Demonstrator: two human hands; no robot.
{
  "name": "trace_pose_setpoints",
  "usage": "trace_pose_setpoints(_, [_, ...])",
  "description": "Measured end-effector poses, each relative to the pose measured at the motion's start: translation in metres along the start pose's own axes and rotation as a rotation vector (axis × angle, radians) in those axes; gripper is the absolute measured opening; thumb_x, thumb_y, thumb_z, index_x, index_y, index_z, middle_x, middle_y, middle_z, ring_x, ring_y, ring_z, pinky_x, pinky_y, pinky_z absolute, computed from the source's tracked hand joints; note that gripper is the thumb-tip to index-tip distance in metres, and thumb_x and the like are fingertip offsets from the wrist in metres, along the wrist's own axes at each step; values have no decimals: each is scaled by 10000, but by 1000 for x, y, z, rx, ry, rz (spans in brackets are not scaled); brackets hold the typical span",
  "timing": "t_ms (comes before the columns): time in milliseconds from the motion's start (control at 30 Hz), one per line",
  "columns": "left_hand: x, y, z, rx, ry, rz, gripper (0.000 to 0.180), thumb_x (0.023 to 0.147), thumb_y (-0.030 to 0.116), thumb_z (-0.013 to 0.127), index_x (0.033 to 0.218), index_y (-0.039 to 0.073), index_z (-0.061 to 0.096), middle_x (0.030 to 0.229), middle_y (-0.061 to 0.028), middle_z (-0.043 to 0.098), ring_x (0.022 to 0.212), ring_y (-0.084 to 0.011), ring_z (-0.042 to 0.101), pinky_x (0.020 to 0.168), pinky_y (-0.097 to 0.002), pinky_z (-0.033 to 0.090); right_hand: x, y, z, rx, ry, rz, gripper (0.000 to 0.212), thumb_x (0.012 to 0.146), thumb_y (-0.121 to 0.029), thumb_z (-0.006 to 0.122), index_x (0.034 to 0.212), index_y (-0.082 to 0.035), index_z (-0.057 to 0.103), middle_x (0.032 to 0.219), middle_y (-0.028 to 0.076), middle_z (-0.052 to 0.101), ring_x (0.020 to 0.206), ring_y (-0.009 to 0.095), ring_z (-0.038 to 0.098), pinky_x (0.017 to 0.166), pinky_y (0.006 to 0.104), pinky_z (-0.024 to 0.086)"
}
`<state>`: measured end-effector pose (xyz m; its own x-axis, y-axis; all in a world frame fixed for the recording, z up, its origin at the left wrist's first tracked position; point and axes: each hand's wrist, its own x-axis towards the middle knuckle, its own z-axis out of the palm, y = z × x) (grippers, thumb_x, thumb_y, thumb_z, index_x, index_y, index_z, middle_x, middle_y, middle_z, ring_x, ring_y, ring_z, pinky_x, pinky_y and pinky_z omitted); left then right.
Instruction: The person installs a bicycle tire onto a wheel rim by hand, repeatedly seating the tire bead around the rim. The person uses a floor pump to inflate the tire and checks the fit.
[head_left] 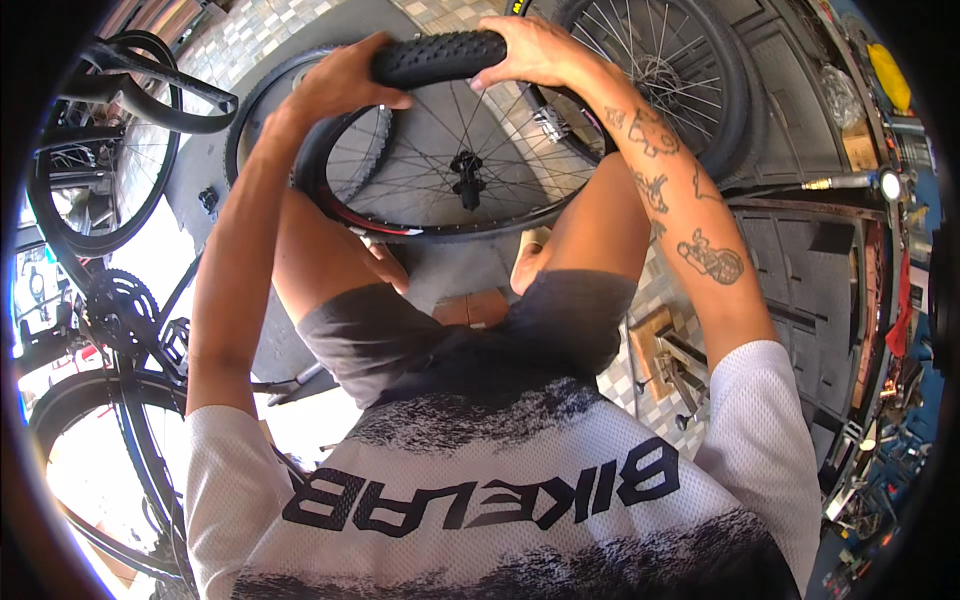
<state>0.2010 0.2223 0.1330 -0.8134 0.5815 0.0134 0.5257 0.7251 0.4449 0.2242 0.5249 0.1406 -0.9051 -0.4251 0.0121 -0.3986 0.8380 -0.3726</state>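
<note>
A spoked bicycle wheel [466, 178] with a black rim and a dark hub stands between my knees. Its knobbly black tyre [440, 58] passes over the top, between my two hands. My left hand [352, 80] is closed around the tyre's left side, thumb along the near side. On the right side of the same tyre, my right hand [530, 52] grips with its fingers over the top and thumb below. Both arms are stretched forward, and the wheel's lower edge sits near my feet. The fingertips behind the tyre are hidden.
At the left stands a black bicycle [125, 310] with its crank and wheels showing. Another large spoked wheel [655, 75] lies beyond my right arm. Dark cabinets [790, 280] and hanging tools line the right side. A wooden block with metal parts [660, 350] sits beside my right leg.
</note>
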Motion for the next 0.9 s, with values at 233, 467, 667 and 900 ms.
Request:
trace_pose_setpoints(233, [8, -15, -14, 100, -111, 17, 762, 659, 443, 936, 1262, 27, 729, 1100, -232, 768, 1109, -392, 723, 982, -467, 545, 9, 16, -40, -72, -194, -56, 910, 662, -501, 929, 1400, -53, 642, 1261, 217, 728, 1164, 357, 697, 1016, 418, 527])
trace_pose_setpoints(467, [67, 19, -21, 86, -376, -13, 597, 675, 315, 925, 1142, -13, 749, 1023, -209, 780, 998, -365, 748, 912, -446, 562, 23, 33, -35, 19, -467, 185, 960, 659, -581, 916, 1365, 11, 645, 1223, 226, 732, 1141, 326, 706, 997, 392, 535])
trace_pose_setpoints(667, [94, 42, 12, 94, -343, -12, 626, 663, 398, 911, 1162, 56, 750, 1050, -191, 781, 1042, -378, 738, 921, -461, 559, 39, 29, 3, -13, -256, 79, 817, 657, -548, 911, 1210, 24, 723, 1102, 244, 758, 1051, 374, 735, 935, 442, 561])
trace_pose_setpoints(900, [79, 48, 28, 229, -25, -156, 641, 654, 472, 910, 1166, 119, 752, 1042, -154, 782, 1033, -378, 746, 900, -516, 576, 30, 25, 34, -103, 96, 175, 793, 674, -554, 909, 1269, -73, 703, 1106, 190, 774, 1044, 382, 744, 905, 472, 594])
